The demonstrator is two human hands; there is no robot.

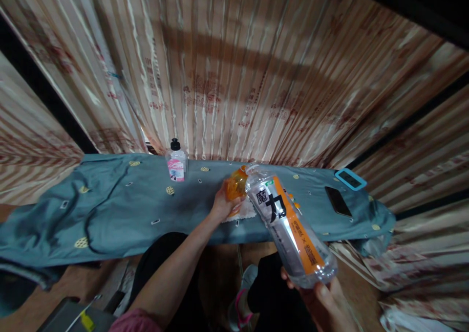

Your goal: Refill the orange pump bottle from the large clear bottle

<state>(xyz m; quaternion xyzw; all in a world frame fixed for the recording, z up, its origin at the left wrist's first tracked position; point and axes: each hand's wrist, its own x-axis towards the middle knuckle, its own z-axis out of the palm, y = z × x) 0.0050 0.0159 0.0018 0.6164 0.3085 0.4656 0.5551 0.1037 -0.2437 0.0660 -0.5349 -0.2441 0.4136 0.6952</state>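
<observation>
Tilting a clear plastic bottle (291, 227) over an orange cup (235, 185) on the blue-grey cloth (120, 214)
The bottle's orange label reads 魔力 in black; its long axis slants, mouth up-left touching the cup, base down-right in the right hand (322, 300), fingers curled around it. The left hand (223, 206) grips the cup. Left of the cup stands a pink-labelled pump bottle (176, 163), writing unreadable; right lies a dark phone (337, 201)

The person wears a pink sleeve (135, 320), black trousers (161, 258) and a grey shoe (242, 298) with pink trim.
</observation>
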